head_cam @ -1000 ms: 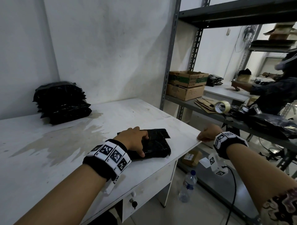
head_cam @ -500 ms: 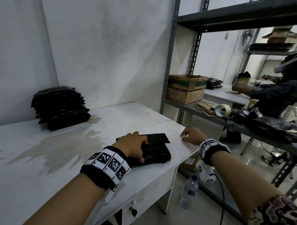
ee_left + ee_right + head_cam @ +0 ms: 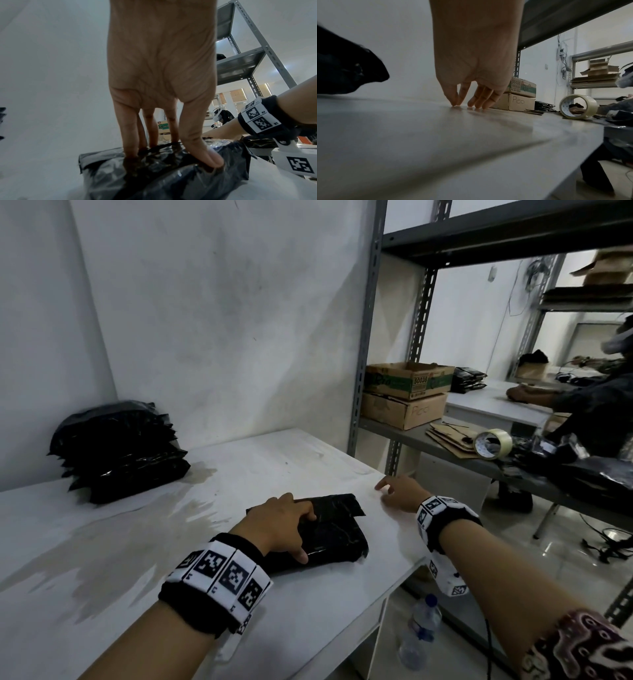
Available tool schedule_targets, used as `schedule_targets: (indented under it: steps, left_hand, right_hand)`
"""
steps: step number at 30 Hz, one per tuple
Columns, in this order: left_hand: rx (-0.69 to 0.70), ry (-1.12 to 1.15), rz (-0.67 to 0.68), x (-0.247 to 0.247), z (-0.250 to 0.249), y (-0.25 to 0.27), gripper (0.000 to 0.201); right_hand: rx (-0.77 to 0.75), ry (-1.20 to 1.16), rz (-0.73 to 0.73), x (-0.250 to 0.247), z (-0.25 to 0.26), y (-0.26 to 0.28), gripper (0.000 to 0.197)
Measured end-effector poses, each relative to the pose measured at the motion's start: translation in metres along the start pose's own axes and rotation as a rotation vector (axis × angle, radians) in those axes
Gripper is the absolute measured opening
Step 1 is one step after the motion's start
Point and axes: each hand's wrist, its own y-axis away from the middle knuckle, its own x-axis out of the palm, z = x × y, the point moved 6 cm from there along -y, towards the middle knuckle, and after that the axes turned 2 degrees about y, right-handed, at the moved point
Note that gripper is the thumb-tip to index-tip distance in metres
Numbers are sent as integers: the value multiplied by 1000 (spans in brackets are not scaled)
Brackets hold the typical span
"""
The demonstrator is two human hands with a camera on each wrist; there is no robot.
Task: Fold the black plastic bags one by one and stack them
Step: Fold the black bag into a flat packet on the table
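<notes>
White table, grey shelving at 3 o'clock.
Left hand pressing folded black bag, straight-fingered; right hand at 2 o'clock, fingertips on tabletop, holding nothing.

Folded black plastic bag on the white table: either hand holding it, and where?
The left hand presses down on the folded black plastic bag, fingers and thumb on its top face. The right hand holds nothing; its fingertips rest on the white table.

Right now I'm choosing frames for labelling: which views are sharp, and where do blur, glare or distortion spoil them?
Head view: sharp, though wide-angle bends the shelf upright. Left wrist view: the left hand is crisp and glare streaks the folded black bag. Right wrist view: the near table smears into blur, while the right hand and tape roll stay legible.
</notes>
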Motion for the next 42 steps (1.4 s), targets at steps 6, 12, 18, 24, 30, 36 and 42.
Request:
schedule_targets:
  steps: [6, 12, 18, 24, 30, 36, 42]
  left_hand:
    - [-15, -14, 38, -1, 0, -6, 70]
    - [-7, -39, 47, -1, -3, -9, 70]
    - [14, -49, 39, -2, -3, -9, 71]
    - [25, -64, 34, -1, -3, -10, 71]
    - [31, -77, 31, 0, -4, -12, 73]
    - [32, -81, 28, -1, -5, -12, 73]
    - [31, -88, 30, -1, -5, -12, 73]
  right_hand:
    - [35, 0, 185, -12, -3, -17, 55]
    - [21, 138, 130, -10, 11, -29, 54]
    - [51, 185, 100, -8, 9, -44, 58]
    - [2, 236, 52, -15, 10, -58, 44]
    - [-42, 190, -23, -21, 14, -59, 27]
    - [-62, 181, -92, -25, 14, -62, 26]
    - [-52, 159, -76, -26, 13, -63, 20]
